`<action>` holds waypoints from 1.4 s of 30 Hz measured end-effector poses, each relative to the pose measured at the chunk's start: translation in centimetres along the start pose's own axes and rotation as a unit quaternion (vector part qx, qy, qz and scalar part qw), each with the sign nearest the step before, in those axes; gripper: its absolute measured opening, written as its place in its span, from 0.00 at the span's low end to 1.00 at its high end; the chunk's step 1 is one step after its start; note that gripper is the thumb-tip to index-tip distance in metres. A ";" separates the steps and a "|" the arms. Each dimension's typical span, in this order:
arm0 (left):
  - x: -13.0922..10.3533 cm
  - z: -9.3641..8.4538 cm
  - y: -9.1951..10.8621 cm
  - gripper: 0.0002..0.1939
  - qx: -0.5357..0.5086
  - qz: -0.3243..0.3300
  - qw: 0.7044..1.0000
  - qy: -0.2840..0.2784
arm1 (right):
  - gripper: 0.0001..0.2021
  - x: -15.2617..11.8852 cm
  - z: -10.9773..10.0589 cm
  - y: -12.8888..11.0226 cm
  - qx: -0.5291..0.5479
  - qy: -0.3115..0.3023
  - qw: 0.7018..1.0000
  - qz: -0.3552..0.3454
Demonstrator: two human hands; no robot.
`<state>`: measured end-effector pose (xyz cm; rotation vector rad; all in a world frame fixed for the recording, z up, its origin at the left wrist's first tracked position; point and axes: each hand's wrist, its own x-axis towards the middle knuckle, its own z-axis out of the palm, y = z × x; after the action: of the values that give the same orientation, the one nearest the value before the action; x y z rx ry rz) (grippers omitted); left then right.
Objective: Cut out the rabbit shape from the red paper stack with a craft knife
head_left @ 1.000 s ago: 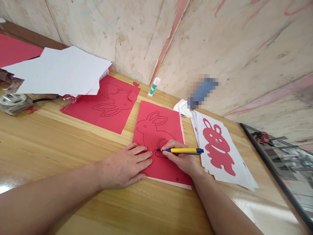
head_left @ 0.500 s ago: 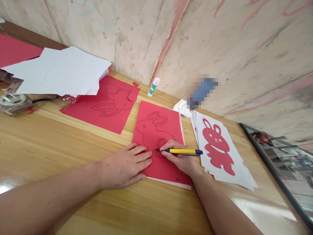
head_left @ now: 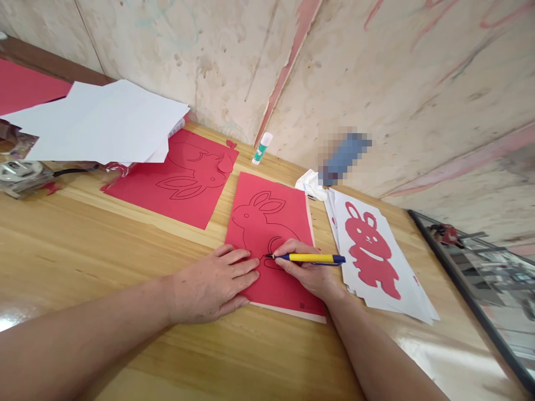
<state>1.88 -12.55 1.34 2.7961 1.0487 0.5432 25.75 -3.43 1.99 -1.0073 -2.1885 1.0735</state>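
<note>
In front of me lies a sheet of red paper with a rabbit outlined in black. My right hand pinches a yellow and blue pen, its tip touching the drawing near the rabbit's lower body. Flat on the sheet's left edge rests my left hand, fingers stretched out and holding nothing. Part of the rabbit is hidden behind the right hand. A lighter sheet shows along the edges beneath the red one.
Left of it lies another red sheet with a rabbit outline, partly under white papers. A glue stick stands near the wall. At right are white sheets bearing a red rabbit cutout. A tape measure sits far left.
Almost nothing differs. The whole view has shifted very slightly; both hands and the pen keep their places on the red sheet.
</note>
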 end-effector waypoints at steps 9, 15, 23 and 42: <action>0.1 0.0 0.0 0.21 -0.003 -0.002 1.000 -0.006 | 0.03 0.1 0.0 -0.3 0.002 0.006 1.000 -0.001; 0.0 0.1 0.0 0.22 -0.004 -0.003 1.000 -0.003 | 0.05 0.0 -0.1 0.5 0.038 0.016 0.999 0.007; 0.1 -0.1 0.0 0.22 -0.003 -0.006 1.000 -0.011 | 0.07 -0.2 -0.1 1.2 0.104 0.041 0.993 0.049; 0.1 -0.7 -0.1 0.21 -0.003 -0.002 1.000 -0.018 | 0.10 0.2 0.0 0.8 0.196 0.033 0.979 0.052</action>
<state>1.65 -12.47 1.96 2.7865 1.0446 0.4940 25.90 -2.94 1.34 -0.9660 -1.7899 1.4287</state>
